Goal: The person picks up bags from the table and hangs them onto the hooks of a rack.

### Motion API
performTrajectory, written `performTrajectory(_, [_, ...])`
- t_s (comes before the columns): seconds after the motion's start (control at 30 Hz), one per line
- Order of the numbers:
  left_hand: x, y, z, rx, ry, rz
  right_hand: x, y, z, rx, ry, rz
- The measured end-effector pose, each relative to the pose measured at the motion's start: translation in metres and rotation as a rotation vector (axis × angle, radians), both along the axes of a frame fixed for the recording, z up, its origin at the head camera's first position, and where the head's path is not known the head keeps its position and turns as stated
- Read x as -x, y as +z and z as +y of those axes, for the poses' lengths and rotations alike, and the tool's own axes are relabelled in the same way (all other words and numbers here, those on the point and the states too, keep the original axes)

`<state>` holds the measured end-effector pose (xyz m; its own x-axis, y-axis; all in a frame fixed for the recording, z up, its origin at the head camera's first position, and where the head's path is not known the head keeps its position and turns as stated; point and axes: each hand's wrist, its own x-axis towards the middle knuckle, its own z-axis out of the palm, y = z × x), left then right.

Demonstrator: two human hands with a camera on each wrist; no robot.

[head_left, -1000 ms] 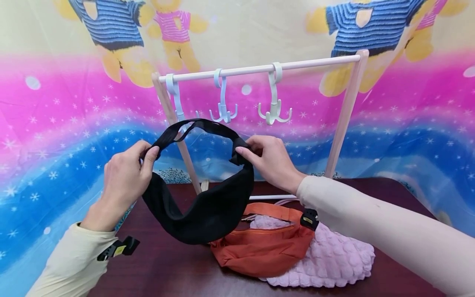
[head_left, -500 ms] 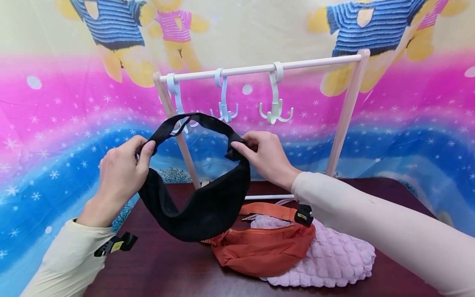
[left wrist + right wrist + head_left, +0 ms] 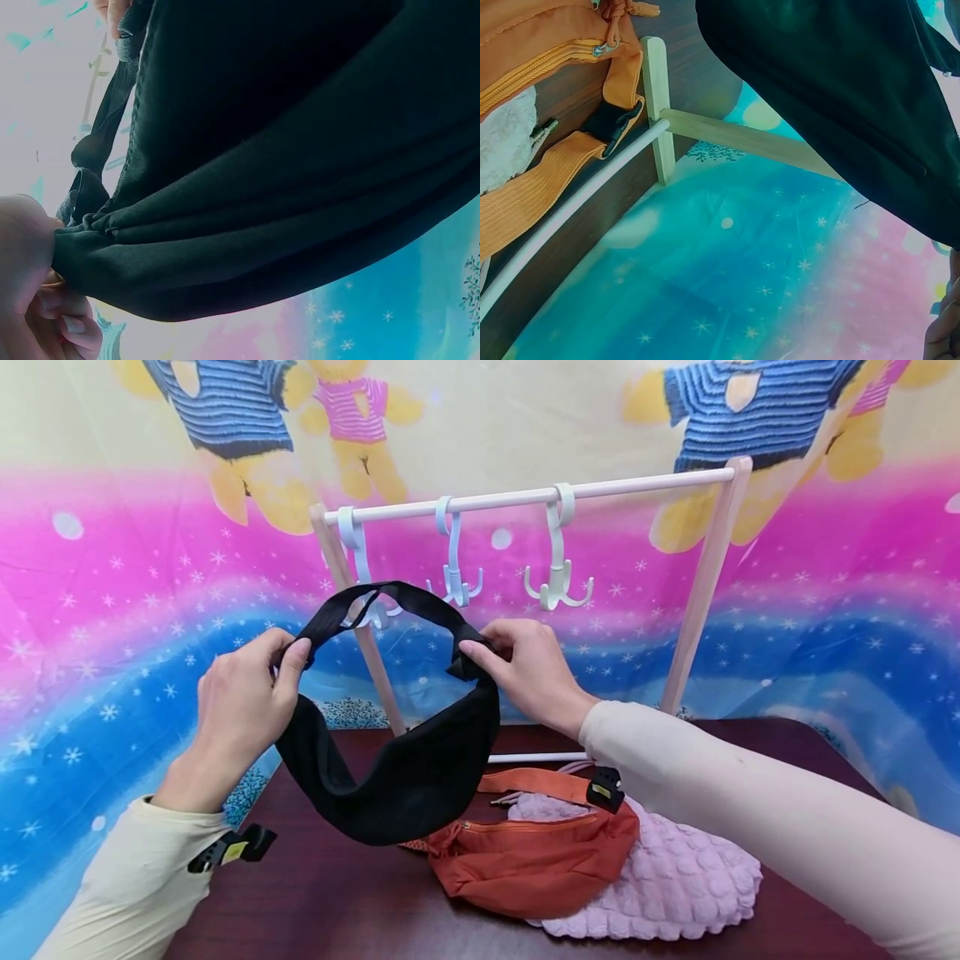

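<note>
Both hands hold up a soft black crescent-shaped bag [image 3: 405, 789] by the ends of its strap, which arches above it. My left hand [image 3: 243, 697] pinches the left end between thumb and fingers. On the other side, my right hand [image 3: 528, 664] pinches the strap's right end, where the cloth bunches. The left wrist view shows stitching and folds on the black bag [image 3: 247, 217] beside the thumb. Behind the strap hang several pronged hooks: a pale blue one at left partly covered by the strap, a blue one [image 3: 453, 581] and a pale green one [image 3: 555, 581].
The hooks hang from the bar of a wooden rack [image 3: 637, 487] standing on a dark table [image 3: 330, 902]. An orange waist bag [image 3: 532, 872] lies on the table, overlapping a pink puffy bag [image 3: 690, 877]. A printed cloth backdrop [image 3: 112, 610] closes off the rear.
Both hands have moved slightly up and to the left, carrying the black bag with them. Its strap now reaches higher in front of the left hook. The bags on the table stay put.
</note>
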<state>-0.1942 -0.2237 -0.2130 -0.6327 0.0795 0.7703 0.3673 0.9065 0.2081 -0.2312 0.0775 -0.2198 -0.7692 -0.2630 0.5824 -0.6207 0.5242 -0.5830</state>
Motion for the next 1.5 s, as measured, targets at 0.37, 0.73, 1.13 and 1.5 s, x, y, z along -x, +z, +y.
performTrajectory(0.37, [0.0028,-0.0001,-0.0017,-0.010,0.014,-0.019,0.0012,-0.0014,-0.0028,-0.006,-0.007,-0.001])
performTrajectory(0.73, [0.0064,0.0014,-0.0022,-0.010,0.028,-0.027,0.0043,-0.0017,-0.0058,-0.009,-0.006,-0.009])
performTrajectory(1.13, [0.0063,0.0001,-0.0034,-0.003,0.021,-0.077,0.0051,-0.0018,-0.0060,-0.035,-0.008,-0.025])
performTrajectory(1.5, [0.0070,-0.0027,-0.0033,-0.001,0.029,-0.094,0.0056,-0.0014,-0.0085,-0.049,0.003,-0.038])
